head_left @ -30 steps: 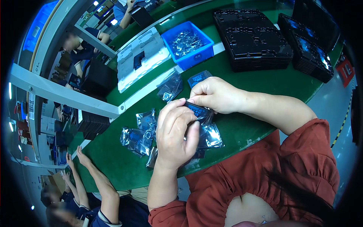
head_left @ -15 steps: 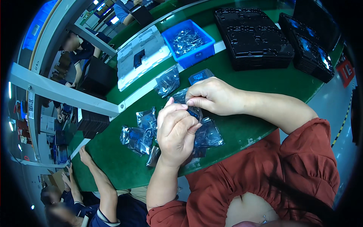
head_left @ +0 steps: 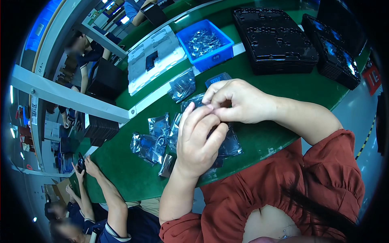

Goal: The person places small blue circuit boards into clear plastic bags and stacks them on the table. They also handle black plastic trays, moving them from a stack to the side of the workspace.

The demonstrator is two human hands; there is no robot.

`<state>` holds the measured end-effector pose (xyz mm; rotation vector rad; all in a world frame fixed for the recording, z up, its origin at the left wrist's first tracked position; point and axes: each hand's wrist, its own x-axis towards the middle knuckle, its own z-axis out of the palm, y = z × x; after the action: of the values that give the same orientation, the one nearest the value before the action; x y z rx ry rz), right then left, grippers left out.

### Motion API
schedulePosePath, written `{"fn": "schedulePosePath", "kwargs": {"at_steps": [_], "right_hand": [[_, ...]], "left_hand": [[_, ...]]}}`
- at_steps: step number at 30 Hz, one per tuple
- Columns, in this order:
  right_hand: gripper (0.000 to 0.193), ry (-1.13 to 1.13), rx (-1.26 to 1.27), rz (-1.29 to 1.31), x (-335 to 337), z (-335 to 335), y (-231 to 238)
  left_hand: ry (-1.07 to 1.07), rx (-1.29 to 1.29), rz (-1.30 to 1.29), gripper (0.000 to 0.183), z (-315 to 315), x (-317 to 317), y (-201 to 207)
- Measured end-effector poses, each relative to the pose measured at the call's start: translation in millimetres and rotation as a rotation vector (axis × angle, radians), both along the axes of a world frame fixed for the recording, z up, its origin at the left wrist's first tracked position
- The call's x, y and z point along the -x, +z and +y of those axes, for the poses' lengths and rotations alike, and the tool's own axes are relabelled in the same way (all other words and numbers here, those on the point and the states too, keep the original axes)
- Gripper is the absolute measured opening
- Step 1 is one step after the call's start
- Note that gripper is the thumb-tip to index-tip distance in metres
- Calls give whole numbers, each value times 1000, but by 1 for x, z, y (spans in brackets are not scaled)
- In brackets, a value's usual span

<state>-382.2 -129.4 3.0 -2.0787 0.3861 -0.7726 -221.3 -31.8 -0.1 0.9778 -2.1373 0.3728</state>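
My left hand (head_left: 201, 141) and my right hand (head_left: 240, 101) meet above the green table. The fingertips of both are curled in and pressed close together, and whatever they hold is hidden behind the fingers. Under and beside them lie shiny grey antistatic bags: one bag (head_left: 231, 143) shows below the right hand, and another bag (head_left: 159, 124) lies left of the left hand near a crumpled bag (head_left: 148, 148). Beyond the hands sit a further bag (head_left: 182, 85) and a dark blue flat piece (head_left: 217, 78), partly covered by my right hand.
A blue bin (head_left: 212, 56) full of small metal parts stands at the back, beside a white moulded tray (head_left: 156, 60). Stacked black plastic trays (head_left: 279, 44) fill the back right. A grey metal post (head_left: 73, 95) crosses the left. A co-worker's hand (head_left: 92, 167) rests at the table's left edge.
My left hand has shifted slightly right and its fingers have come up against the right hand's. My right hand's fingers have loosened a little. The co-worker at left now has a dark object in hand.
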Motion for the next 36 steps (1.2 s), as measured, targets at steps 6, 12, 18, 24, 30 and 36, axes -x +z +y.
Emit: {"fn": "schedulePosePath", "kwargs": {"at_steps": [6,12,18,24,30,36], "right_hand": [[19,-154,-139,-204,6,-15,3],[22,-320,-431,-295,6,-47,6],[19,-381,-340,197,-10,-77,-8],[24,-628,565,183,-14,-68,-32],[27,-126,393,-47,-20,-14,-5],[27,-43,631,57,-22,6,-12]], "left_hand": [[344,-233,210,63,0,-9,10],[390,-674,181,56,3,-19,15],[514,-673,68,73,1,-30,9],[503,-531,228,66,5,-38,17],[461,-666,318,32,11,-39,26],[381,-489,825,13,21,-89,56]]}}
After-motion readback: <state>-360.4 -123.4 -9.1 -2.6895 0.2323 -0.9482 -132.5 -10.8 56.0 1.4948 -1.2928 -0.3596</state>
